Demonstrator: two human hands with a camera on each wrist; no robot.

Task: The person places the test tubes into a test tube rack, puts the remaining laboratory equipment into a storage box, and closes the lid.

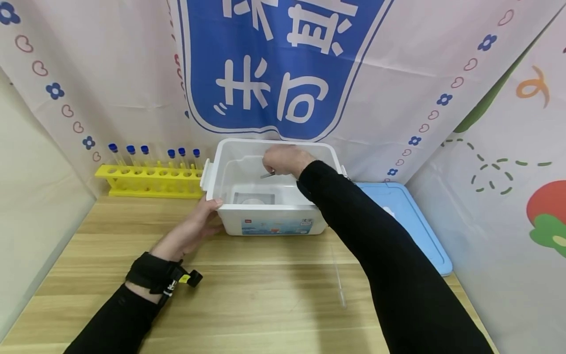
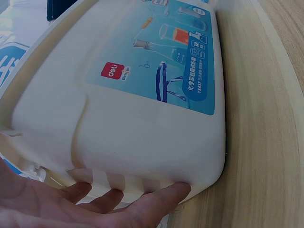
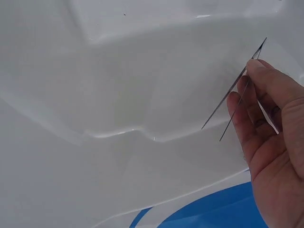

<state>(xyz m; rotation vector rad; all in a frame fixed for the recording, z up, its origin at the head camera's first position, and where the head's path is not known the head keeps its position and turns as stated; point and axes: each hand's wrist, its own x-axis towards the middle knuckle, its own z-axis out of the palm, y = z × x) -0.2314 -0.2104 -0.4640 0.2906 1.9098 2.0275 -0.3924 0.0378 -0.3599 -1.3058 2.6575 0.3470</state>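
My right hand (image 1: 285, 160) reaches inside a white plastic box (image 1: 269, 212) and pinches thin metal tweezers (image 3: 228, 97) between thumb and fingers. Their two arms stand apart in the right wrist view, with nothing between the tips. The box stands upright with its top uncovered; a blue picture label (image 2: 166, 52) is on its front. At the box's left front corner, my left hand (image 1: 196, 228) rests with its thumb by the rim and its fairly straight fingers (image 2: 156, 204) against the outer wall. A grey rectangular shape with a pale round part (image 1: 254, 198) shows inside the box.
Left of the box is a yellow rack (image 1: 155, 189) holding several blue-capped test tubes (image 1: 181, 155). A blue lid (image 1: 411, 231) lies to the right, partly behind my right arm. One clear plastic dropper (image 1: 339, 285) lies on the wooden table (image 1: 247, 305). Printed cloth hangs behind.
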